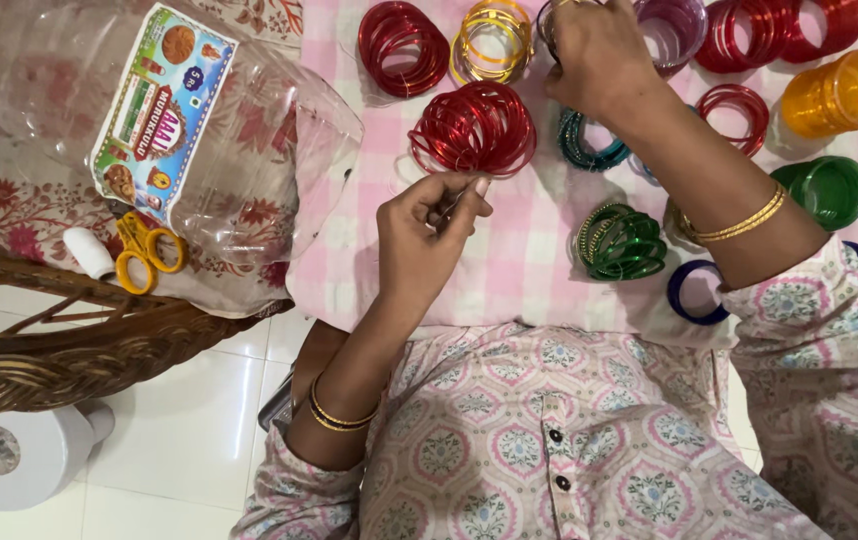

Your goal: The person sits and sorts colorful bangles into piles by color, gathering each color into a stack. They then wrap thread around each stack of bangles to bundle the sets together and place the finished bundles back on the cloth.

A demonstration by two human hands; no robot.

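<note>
Red bangles (473,128) beside pinched fingers (454,200)

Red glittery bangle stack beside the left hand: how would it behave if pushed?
The red glittery bangle stack looks loose and fanned, so it would probably scatter. Thin rings seem light, rigid, possibly fragile. The pink checked cloth may limit sliding.

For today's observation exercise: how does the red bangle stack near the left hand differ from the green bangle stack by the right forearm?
The red bangle stack is loose and fanned apart; the green bangle stack sits tighter and looks smaller. The red is plain; the green carries gold trim. Both rest on the pink checked cloth.
</note>
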